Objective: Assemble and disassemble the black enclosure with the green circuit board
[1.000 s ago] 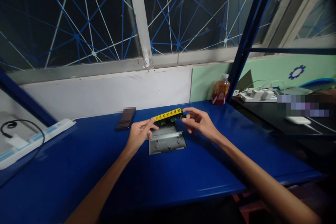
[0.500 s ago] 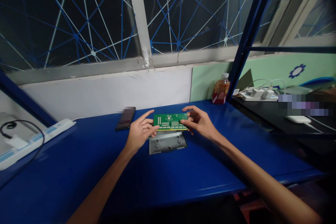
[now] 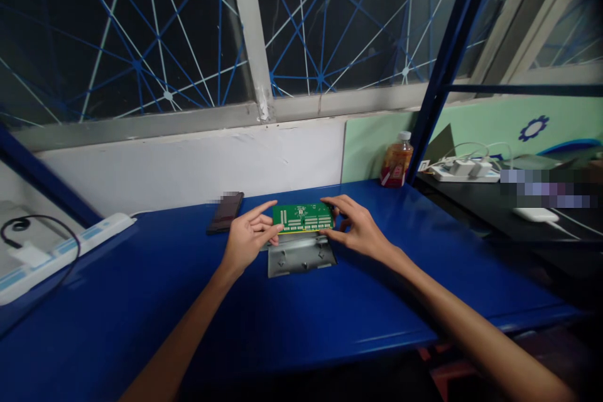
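A green circuit board [image 3: 302,217] is held up between my two hands, its marked face turned toward me. My left hand [image 3: 248,235] grips the board's left end, the thumb on its front lower corner and the other fingers at or behind the edge. My right hand [image 3: 357,223] has its fingers curled round the right end, with fingertips at the upper corner and the thumb at the lower one. Below the board a grey casing piece [image 3: 302,259] lies on the blue table [image 3: 292,314], its far part hidden by the board.
A dark phone [image 3: 225,213] lies behind my left hand. At the left is a white power strip [image 3: 70,254] with a black cable. A bottle [image 3: 396,160] stands at the back right by a blue post. Another power strip [image 3: 464,171] sits on the black desk beyond.
The board has shifted slightly left. My right thumb has slid off the board's front face to its lower right corner, and the right fingers have moved along the edge.
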